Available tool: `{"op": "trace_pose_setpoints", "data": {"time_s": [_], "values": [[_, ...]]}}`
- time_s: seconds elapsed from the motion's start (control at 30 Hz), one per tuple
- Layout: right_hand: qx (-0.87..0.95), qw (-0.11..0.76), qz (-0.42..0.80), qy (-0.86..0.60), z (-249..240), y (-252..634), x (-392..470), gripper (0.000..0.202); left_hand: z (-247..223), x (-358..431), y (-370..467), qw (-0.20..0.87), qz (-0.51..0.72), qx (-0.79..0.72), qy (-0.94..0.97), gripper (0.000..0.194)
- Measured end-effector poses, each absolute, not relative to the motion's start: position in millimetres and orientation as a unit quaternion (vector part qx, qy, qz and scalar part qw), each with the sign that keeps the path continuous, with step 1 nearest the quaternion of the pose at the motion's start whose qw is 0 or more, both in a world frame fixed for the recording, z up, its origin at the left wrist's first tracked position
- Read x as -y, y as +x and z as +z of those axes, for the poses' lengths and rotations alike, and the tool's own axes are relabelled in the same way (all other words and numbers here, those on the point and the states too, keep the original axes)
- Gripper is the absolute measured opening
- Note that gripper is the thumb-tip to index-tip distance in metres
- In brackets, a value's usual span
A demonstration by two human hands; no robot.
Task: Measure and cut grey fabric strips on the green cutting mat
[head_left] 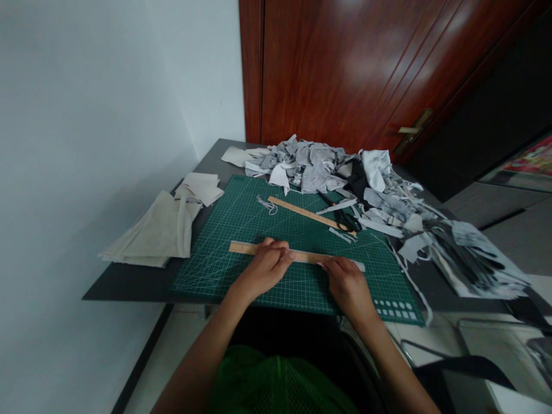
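A wooden ruler (pixel 307 257) lies crosswise on the green cutting mat (pixel 215 269), with a pale grey fabric strip (pixel 359 265) showing past its right end. My left hand (pixel 271 262) is closed with its fingertips on the ruler left of its middle. Closer to the right end, my right hand (pixel 345 280) is also closed, its curled fingers at the ruler's near edge; what lies under the fingertips is partly hidden. Farther back a second wooden ruler (pixel 302 211) rests at a slant, its right end beside black-handled scissors (pixel 345 219).
Pale folded fabric (pixel 157 233) is stacked at the table's left. Grey and white scraps (pixel 314 161) are heaped along the back and right side, near folded grey cloth (pixel 478 259). Loose threads (pixel 268 205) lie on the mat. A wall and a wooden door (pixel 328 69) border the table.
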State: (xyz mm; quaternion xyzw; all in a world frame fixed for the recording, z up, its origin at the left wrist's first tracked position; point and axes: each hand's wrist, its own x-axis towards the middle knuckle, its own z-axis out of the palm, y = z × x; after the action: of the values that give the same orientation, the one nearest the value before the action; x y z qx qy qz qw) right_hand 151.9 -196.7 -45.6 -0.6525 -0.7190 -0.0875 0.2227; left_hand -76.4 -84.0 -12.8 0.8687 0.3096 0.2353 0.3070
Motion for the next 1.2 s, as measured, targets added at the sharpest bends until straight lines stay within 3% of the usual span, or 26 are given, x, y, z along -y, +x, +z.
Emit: {"op": "trace_pose_setpoints", "data": {"time_s": [0.47,1.2], "values": [[0.719,0.194,-0.148,-0.651,-50,150,202,0.021,-9,80,-78,0.334,0.233,-0.318,0.856,0.049],[0.728,0.200,-0.144,-0.639,-47,142,195,0.023,-12,80,-78,0.338,0.238,-0.323,0.851,0.049]]}}
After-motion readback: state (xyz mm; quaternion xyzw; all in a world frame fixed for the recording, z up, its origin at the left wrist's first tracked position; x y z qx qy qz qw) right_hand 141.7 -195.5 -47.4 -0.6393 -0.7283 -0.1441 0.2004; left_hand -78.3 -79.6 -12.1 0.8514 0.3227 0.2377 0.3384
